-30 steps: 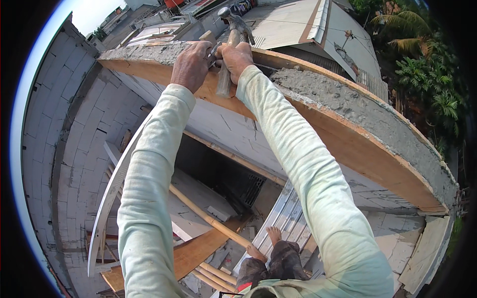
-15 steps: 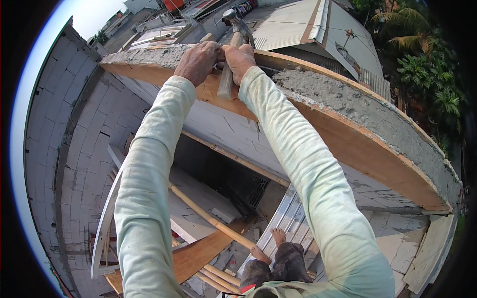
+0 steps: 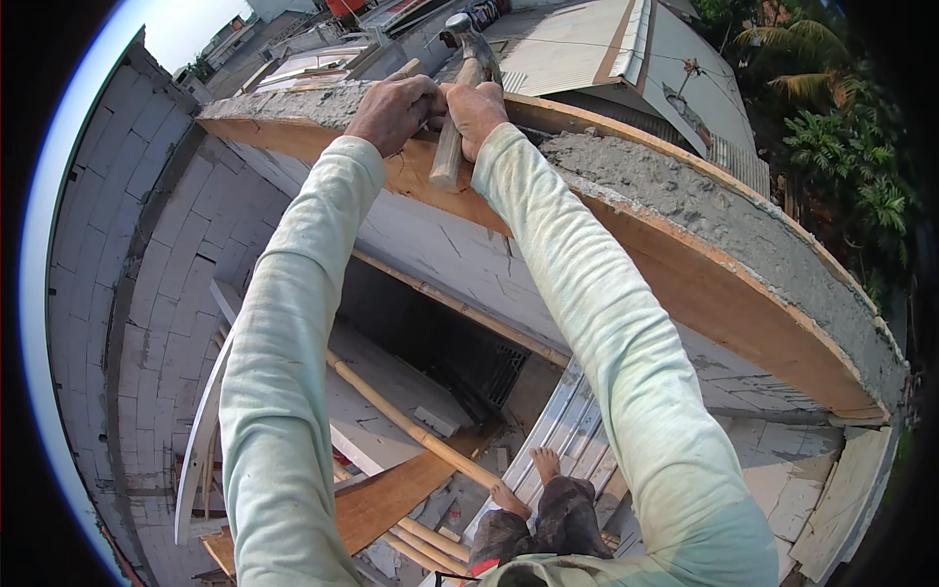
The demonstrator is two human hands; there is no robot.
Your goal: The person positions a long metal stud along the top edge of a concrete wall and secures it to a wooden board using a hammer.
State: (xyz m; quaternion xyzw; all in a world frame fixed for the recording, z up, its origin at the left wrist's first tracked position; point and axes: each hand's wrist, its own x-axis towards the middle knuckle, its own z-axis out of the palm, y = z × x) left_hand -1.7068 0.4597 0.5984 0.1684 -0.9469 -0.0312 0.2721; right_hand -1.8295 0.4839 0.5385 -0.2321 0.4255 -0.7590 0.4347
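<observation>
My right hand (image 3: pixel 477 119) is closed around a claw hammer, its wooden handle (image 3: pixel 446 161) hanging over the near formwork board (image 3: pixel 724 289) and its metal head (image 3: pixel 458 27) upward. Right beside it, my left hand (image 3: pixel 393 115) has its fingers curled together above the wall top; what they pinch is hidden. A short wooden piece (image 3: pixel 405 69) juts out behind the left hand, and I cannot tell whether that hand holds it. Both hands are over the wall top, where grey, rough concrete (image 3: pixel 646 171) fills the gap between the wooden boards.
Below, my bare feet (image 3: pixel 528 481) are on ribbed metal sheeting (image 3: pixel 558 426). Bamboo poles (image 3: pixel 416 430) and a wooden plank (image 3: pixel 401 499) cross over a drop with rubble. A light block wall (image 3: pixel 161 323) rises at left. Roofs (image 3: pixel 558 49) and trees (image 3: pixel 841 147) lie beyond the wall.
The wooden piece behind my left hand shows longer and more slanted than before. My left hand has shifted slightly; the right still grips the hammer in nearly the same place.
</observation>
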